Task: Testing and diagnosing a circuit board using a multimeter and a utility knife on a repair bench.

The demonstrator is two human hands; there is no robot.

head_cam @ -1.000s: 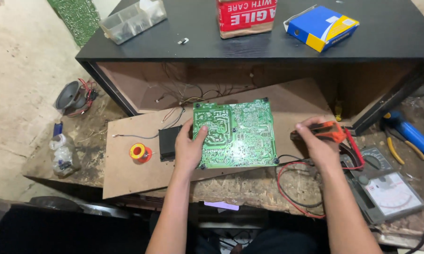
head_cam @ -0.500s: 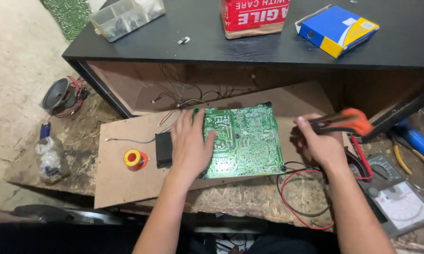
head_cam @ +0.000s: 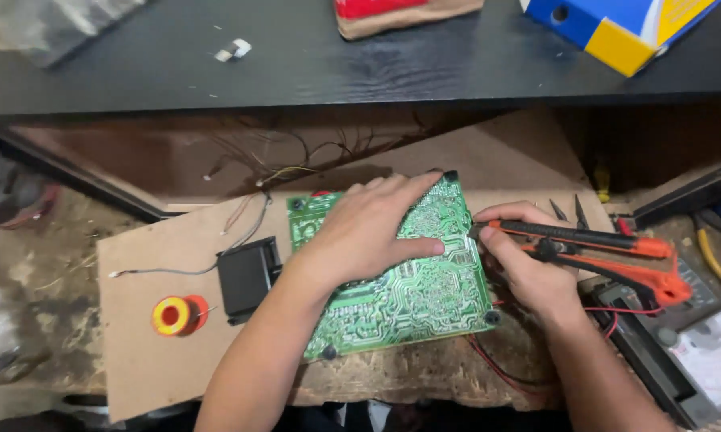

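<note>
Head view: left hand [head_cam: 368, 232] flat on green circuit board [head_cam: 412, 292], right hand [head_cam: 528, 264] fingers around orange cutter [head_cam: 608, 248], solder spool [head_cam: 178, 314] nearby.

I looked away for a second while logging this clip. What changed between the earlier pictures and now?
The right hand lifted the orange-handled tool off the bench and brought its tip to the right edge of the green circuit board. The left hand slid from the board's left edge to lie flat across its top. The board, black box, solder spool and meter stayed put.
</note>
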